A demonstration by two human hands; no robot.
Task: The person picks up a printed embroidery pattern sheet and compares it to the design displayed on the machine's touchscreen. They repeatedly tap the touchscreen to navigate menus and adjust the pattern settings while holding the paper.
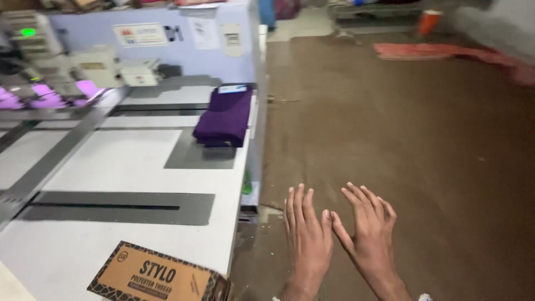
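My left hand point(305, 241) and my right hand point(369, 229) are stretched out side by side over the brown floor, just right of the white machine table point(111, 167). Both have fingers spread and hold nothing; the thumbs nearly touch. A folded stack of purple cloth point(224, 118) lies on the table's far right part, well ahead of my hands. A brown cardboard box point(159, 277) sits at the table's near edge, left of my left hand.
Embroidery machine heads point(67, 72) with purple pieces under them stand at the back left. A dark phone point(232, 88) lies behind the cloth. Red fabric point(446, 51) lies on the floor at the far right, an orange object point(429, 22) beyond it.
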